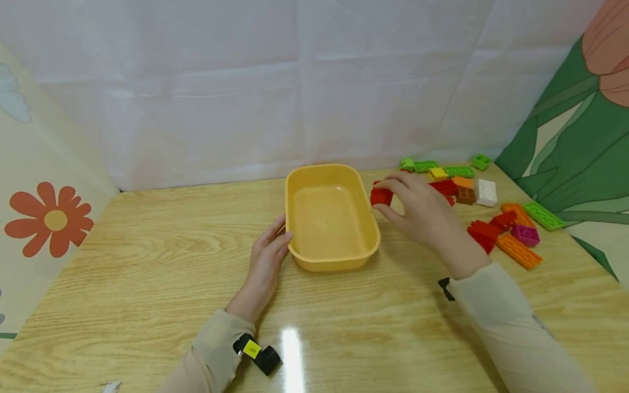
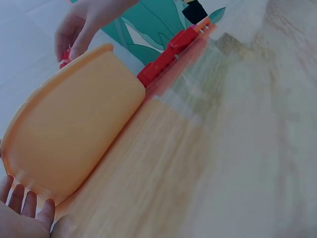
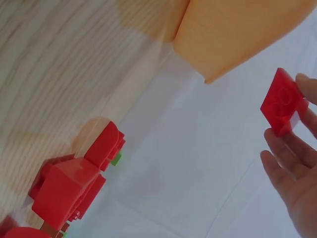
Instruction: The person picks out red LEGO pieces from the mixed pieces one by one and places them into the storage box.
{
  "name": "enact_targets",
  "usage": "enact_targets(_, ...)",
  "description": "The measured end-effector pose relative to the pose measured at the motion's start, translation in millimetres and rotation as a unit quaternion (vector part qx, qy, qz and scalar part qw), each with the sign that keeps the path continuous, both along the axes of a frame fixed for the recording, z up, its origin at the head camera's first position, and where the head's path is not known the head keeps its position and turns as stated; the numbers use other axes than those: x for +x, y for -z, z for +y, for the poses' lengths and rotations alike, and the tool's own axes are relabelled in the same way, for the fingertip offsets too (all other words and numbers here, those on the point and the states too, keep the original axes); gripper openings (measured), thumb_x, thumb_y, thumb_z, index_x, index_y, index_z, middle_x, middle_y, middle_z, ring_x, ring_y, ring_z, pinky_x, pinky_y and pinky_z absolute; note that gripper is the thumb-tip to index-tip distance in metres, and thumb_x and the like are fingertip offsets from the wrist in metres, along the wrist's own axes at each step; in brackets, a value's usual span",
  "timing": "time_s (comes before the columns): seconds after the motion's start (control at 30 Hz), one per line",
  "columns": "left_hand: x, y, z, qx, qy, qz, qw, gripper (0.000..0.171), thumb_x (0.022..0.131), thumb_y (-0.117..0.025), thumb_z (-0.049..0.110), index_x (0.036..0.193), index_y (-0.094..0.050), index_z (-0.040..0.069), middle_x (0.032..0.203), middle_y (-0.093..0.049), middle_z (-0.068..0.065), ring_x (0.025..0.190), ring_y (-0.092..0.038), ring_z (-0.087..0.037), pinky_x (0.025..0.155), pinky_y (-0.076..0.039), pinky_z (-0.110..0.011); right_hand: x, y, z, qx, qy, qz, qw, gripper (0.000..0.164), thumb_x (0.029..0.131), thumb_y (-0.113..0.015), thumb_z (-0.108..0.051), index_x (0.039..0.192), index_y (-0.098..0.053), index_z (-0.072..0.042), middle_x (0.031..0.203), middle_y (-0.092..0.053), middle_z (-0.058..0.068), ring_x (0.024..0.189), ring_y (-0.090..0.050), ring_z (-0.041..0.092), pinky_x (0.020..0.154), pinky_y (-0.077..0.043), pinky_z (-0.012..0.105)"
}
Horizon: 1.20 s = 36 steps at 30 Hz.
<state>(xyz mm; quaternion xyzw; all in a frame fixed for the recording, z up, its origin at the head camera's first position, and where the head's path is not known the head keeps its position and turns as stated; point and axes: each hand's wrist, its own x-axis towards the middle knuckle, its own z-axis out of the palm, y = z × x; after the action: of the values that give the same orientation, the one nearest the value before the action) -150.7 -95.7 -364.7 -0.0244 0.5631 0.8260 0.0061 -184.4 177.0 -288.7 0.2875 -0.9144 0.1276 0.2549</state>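
Observation:
A yellow plastic bin (image 1: pixel 326 263) with rounded corners stands in the middle of the table. My left hand (image 1: pixel 262 259) rests against its left side, thumb at the rim and fingers along the outer wall (image 2: pixel 74 134). To the right of the bin, my right hand (image 1: pixel 417 210) pinches a red toy building brick (image 1: pixel 380 196) between thumb and fingers. That brick is just beyond the bin's right rim, raised above the table. In the right wrist view its hollow underside (image 3: pixel 281 101) shows.
Loose building bricks lie on the right of the table: red bricks (image 1: pixel 484 236), orange plates (image 1: pixel 519 250), a magenta brick (image 1: pixel 526 235), a white brick (image 1: pixel 486 192) and green plates (image 1: pixel 543 215). White cloth (image 1: pixel 206 109) hangs behind the table. A flower-patterned panel (image 1: pixel 594 136) stands at the right.

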Motion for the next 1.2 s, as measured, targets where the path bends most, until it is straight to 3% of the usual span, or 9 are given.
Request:
enact_targets(0.37,-0.6,0.7,-1,-0.008,0.003,0.003,1.0,0.054,0.091,-0.051,0.006,0.142,-0.038,0.0,0.15,-0.038,-0.018,0.131,-0.041,-0.025,0.089,-0.049,-0.013,1.1,9.8,-14,0.01,-0.064,0.033,0.997,0.038,0.078,-0.073,-0.023,0.109,-0.064,-0.005,0.109,-0.065,0.017,0.1,-0.058,0.03,0.082,-0.057,0.049)
enact_targets(0.67,0.3,0.1,-1,-0.01,0.002,0.002,0.9999,0.053,0.091,-0.051,0.006,0.142,-0.038,0.0,0.15,-0.038,-0.017,0.131,-0.041,-0.025,0.089,-0.049,-0.013,5.7,11.5,-22,0.056,-0.046,-0.031,0.997,0.041,0.078,-0.073,-0.026,0.113,-0.064,-0.006,0.115,-0.065,0.017,0.105,-0.057,0.031,0.087,-0.057,0.049)
enact_targets(0.93,0.0,0.7,-1,-0.001,0.002,-0.004,1.0,0.053,0.091,-0.053,0.007,0.142,-0.039,0.002,0.15,-0.039,-0.015,0.131,-0.042,-0.022,0.089,-0.049,-0.01,4.8,18.2,-26,0.083,-0.055,-0.057,0.993,0.038,0.079,-0.072,-0.025,0.113,-0.065,-0.008,0.116,-0.065,0.016,0.107,-0.057,0.031,0.093,-0.053,0.051)
enact_targets(1.2,0.2,1.1,-2,-0.002,0.003,-0.003,1.0,0.053,0.09,-0.053,0.007,0.142,-0.04,0.002,0.15,-0.04,-0.015,0.131,-0.042,-0.022,0.088,-0.049,-0.01,7.4,20.9,-30,0.076,-0.047,-0.085,0.992,0.038,0.079,-0.072,-0.024,0.114,-0.065,-0.011,0.119,-0.065,0.013,0.11,-0.056,0.029,0.097,-0.05,0.05)
